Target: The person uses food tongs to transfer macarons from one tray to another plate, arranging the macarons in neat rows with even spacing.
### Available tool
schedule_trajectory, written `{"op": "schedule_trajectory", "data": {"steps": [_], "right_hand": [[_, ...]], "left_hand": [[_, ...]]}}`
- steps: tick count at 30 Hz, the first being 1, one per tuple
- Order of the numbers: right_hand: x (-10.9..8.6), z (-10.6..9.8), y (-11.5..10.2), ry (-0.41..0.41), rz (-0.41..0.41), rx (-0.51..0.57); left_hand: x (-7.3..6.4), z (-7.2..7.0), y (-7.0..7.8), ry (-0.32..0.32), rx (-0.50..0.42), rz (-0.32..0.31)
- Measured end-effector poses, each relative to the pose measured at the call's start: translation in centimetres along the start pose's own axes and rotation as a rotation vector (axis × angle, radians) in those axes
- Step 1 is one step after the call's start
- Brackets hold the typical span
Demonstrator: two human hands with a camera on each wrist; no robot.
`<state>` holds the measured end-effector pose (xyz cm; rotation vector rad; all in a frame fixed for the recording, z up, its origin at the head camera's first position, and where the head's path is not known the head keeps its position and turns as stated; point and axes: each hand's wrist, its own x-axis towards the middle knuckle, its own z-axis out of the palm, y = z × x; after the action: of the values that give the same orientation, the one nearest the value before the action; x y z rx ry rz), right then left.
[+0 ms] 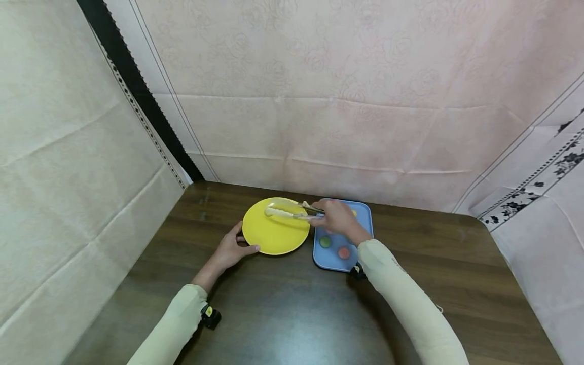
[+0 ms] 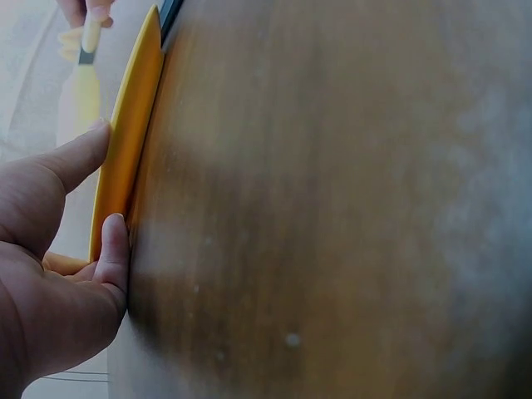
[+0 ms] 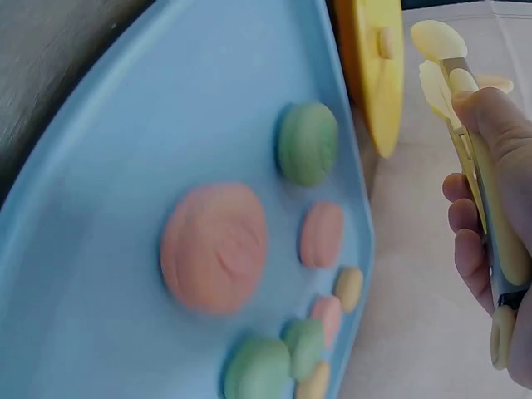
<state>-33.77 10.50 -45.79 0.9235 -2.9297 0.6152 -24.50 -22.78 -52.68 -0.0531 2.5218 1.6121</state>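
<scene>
A round yellow plate (image 1: pixel 274 235) lies on the brown table, its left edge gripped by my left hand (image 1: pixel 229 249). In the left wrist view, thumb and fingers meet the plate's rim (image 2: pixel 129 141) from two sides. My right hand (image 1: pixel 336 217) holds a pair of tongs (image 1: pixel 282 214) with pale yellow tips over the plate's far part. Those tips stand apart in the right wrist view, and nothing shows between them. Beneath the right hand is a blue tray (image 1: pixel 329 262) bearing several macaron-like pieces, among them a green one (image 3: pixel 307 144) and a pink one (image 3: pixel 216 248).
Plate and tray sit side by side near the far edge of the wooden table (image 1: pixel 274 314). Pale patterned cloth (image 1: pixel 342 101) hangs behind the table, with more at both sides. A few small yellow pieces (image 3: pixel 349 288) lie along the tray's rim.
</scene>
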Motion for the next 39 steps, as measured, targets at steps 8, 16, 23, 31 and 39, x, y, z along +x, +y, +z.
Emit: {"op": "schedule_trajectory", "data": {"steps": [8, 16, 23, 31, 39], "right_hand": [[-3.4, -3.2, 0.9, 0.136, -0.080, -0.072], [-8.7, -6.6, 2.0, 0.170, -0.040, -0.136], [-13.5, -7.8, 3.5, 0.210, -0.009, -0.151], [-17.6, -7.4, 4.5, 0.162, 0.025, -0.139], [-20.1, -6.2, 5.4, 0.134, 0.055, -0.154]], "left_hand": [[-0.2, 0.0, 0.2, 0.000, -0.001, 0.011], [-0.3, 0.1, 0.0, -0.013, -0.008, 0.030], [-0.2, 0.1, 0.0, -0.007, -0.003, 0.023], [-0.2, 0.1, 0.0, -0.007, -0.009, 0.026], [-0.2, 0.1, 0.0, -0.006, 0.002, 0.038]]}}
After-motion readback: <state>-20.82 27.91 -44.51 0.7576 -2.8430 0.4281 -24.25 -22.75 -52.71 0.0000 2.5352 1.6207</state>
